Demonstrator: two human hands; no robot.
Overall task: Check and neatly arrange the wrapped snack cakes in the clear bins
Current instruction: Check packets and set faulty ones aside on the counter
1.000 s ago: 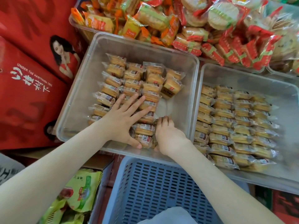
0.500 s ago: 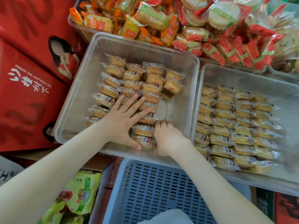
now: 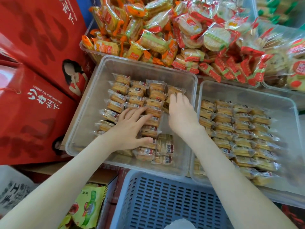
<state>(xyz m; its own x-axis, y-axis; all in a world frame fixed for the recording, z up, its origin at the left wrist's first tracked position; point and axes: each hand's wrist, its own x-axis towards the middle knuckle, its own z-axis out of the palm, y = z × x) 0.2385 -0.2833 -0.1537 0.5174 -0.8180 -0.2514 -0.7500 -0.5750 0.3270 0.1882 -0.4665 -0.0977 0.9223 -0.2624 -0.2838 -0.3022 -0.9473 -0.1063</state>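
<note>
The setting was a crowded shop display, clear bins packed between red gift boxes [image 3: 33, 100] and a blue slotted basket [image 3: 165, 200]. The left hand [image 3: 130, 129] lay flat and spread, an open grip pressing the cake rows in the left bin [image 3: 85, 129]; the right hand [image 3: 181, 113] reached to the stray cakes at the bin's 1 o'clock corner, fingers curled over one, though whether it gripped I could not tell. Three rows of snack cakes [image 3: 137, 96] stood roughly tidy; a few at 5 o'clock lay askew, so that bin seemed half done. The right bin [image 3: 290, 113] at 3 o'clock looked finished. A second earlier the right hand had been at the near wall; it had since moved to the far corner.
</note>
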